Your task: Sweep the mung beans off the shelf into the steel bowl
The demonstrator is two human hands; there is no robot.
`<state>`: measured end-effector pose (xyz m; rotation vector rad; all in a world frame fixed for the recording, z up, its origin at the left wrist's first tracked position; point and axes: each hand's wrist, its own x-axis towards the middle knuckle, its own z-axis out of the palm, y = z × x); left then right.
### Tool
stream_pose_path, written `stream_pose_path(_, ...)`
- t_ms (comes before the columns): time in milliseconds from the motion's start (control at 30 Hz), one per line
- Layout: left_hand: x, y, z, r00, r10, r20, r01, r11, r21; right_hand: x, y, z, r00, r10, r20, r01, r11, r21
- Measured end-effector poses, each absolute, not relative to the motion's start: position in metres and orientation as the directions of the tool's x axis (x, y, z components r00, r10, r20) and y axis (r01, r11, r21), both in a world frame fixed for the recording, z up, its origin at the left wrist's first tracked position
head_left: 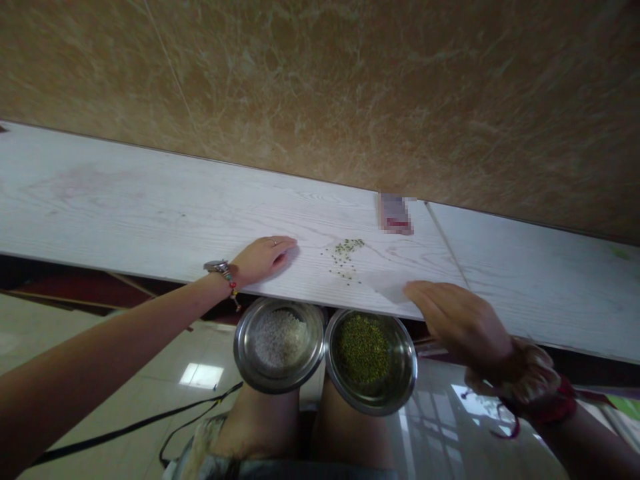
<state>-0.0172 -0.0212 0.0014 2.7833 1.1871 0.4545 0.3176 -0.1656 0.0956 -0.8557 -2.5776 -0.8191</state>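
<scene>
My left hand (267, 259) lies on the white wood-grain ledge (225, 200), fingers stretched out and nothing visible in them. A scatter of green mung beans (349, 251) lies on the ledge to its right. My right hand (457, 320), slightly blurred, is at the ledge's front edge, right of the beans. Its fingers are bent together; whatever they hold, if anything, is hidden. Below the edge, two steel bowls rest side by side on my legs. White rice-like grains (283, 339) fill part of the left bowl (245, 360); mung beans (364, 348) are in the right bowl (407, 370).
A small blurred-out flat object (395, 213) lies at the back of the ledge, by the brown marbled wall (320, 87). A seam (447, 245) crosses the ledge on the right. Dark cords (150, 415) run above the shiny tiled floor (115, 387) at lower left.
</scene>
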Motion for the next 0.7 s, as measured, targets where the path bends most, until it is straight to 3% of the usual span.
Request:
stream_pose_path(267, -0.017, -0.021, 0.002, 0.658, 0.712, 0.246, 0.693, -0.7, 0.172, 0.315, -0.172, 0.096, -0.804, 0.428, 0.413, 0.582, 0.708, 0.4)
stream_pose_path(533, -0.018, -0.021, 0.001, 0.665, 0.704, 0.25, 0.695, -0.706, 0.138, 0.294, -0.161, 0.097, -0.786, 0.478, 0.393, 0.617, 0.651, 0.442)
stream_pose_path(700, -0.018, -0.021, 0.0, 0.666, 0.693, 0.276, 0.685, -0.715, 0.143, 0.297, -0.168, 0.102, -0.823, 0.41, 0.394, 0.56, 0.706, 0.434)
